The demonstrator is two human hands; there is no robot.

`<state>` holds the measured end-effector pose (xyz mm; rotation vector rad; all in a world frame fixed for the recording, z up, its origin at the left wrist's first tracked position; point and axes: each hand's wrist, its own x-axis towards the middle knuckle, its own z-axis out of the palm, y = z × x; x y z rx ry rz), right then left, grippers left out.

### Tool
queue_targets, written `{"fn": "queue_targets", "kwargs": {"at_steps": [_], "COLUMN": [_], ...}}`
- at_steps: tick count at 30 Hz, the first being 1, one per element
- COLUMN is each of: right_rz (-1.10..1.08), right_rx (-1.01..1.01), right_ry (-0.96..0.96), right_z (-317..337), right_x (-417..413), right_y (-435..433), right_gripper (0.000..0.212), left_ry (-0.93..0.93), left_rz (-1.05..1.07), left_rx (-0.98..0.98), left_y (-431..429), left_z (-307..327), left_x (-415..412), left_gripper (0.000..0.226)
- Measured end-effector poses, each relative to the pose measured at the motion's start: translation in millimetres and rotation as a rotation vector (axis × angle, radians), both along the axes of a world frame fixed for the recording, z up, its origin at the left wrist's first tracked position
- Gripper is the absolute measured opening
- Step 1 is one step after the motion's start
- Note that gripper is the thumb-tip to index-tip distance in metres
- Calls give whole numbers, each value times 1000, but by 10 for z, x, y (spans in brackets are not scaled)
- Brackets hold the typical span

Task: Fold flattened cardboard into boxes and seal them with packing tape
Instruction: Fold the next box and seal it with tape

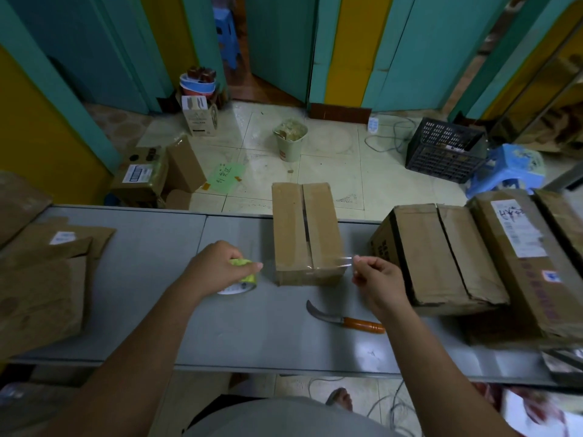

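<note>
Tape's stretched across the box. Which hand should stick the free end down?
Right, probably. The right hand pinches the free end of the tape strip past the right side of the box; the left hand grips the tape roll and can hold tension.

tape roll (241, 287) half hidden, label (520, 230) blurred

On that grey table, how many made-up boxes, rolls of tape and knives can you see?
Made-up boxes: 3, the middle box, the black-edged box and the labelled box; a possible fourth is cut off at the right edge.
Tape roll: 1
Knife: 1
Total: 5
</note>
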<state>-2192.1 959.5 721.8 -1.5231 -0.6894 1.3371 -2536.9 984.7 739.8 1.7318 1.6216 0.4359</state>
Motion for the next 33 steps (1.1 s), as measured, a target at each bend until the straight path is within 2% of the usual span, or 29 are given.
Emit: {"fn": "queue_targets", "kwargs": {"at_steps": [2, 5, 11, 33], "right_rz": [-10, -32, -84, -83], "right_rx": [-8, -52, -130, -204], "right_ry": [-24, -27, -20, -75], "right_z": [-12, -83, -242, -574], "right_x": [2, -24, 8, 29], "right_y": [16, 15, 36, 124], "right_gripper": [14, 14, 15, 15], "left_ry": [153, 211, 202, 121], "left_rz": [-10, -17, -12, 7], "left_rx": [-12, -16, -99, -199], "left_y": [34, 94, 163, 280], "left_z": [-20, -57, -133, -359], "left_x": [-21, -15, 74, 53], "left_gripper": [68, 74, 74, 67]}}
